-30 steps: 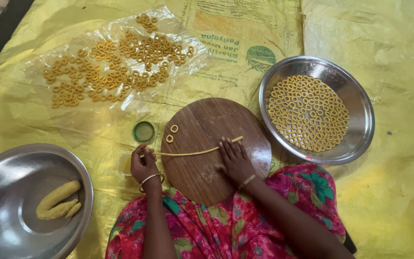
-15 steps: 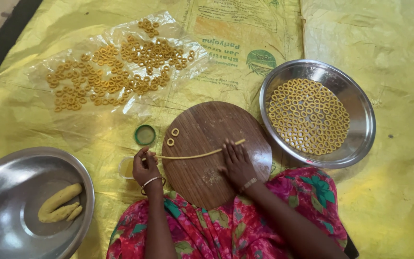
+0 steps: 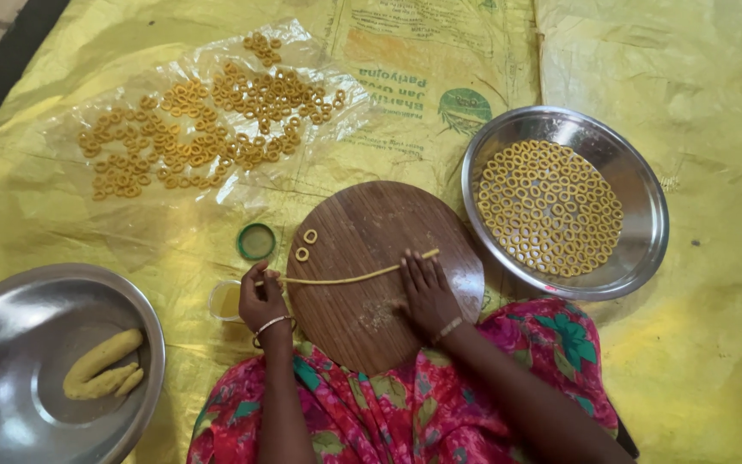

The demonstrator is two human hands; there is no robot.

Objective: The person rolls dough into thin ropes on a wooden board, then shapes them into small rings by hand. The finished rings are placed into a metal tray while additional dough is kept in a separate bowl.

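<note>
A thin rope of yellow dough [image 3: 349, 277] lies across my round wooden board [image 3: 371, 318], running from the board's left edge toward its upper right. My left hand [image 3: 261, 296] pinches the rope's left end between curled fingertips, just off the board's rim. My right hand [image 3: 427, 292] lies flat and open on the rope near its right end, fingers together, palm down on the wood. Two small dough rings [image 3: 306, 244] sit on the board just above the rope, near my left hand. Beside them, off the board, rests a green lid [image 3: 256, 241], and a small cup of yellowish liquid [image 3: 225, 301] stands touching my left hand. To my right a steel plate [image 3: 646, 215] holds many closely laid rings. At my left a steel bowl [image 3: 10, 344] holds dough logs [image 3: 102, 365]. Farther out, a clear plastic sheet [image 3: 130, 223] carries scattered rings, all on the yellow tarp [image 3: 714, 361]. My red floral garment [image 3: 405, 412] fills the near edge.
</note>
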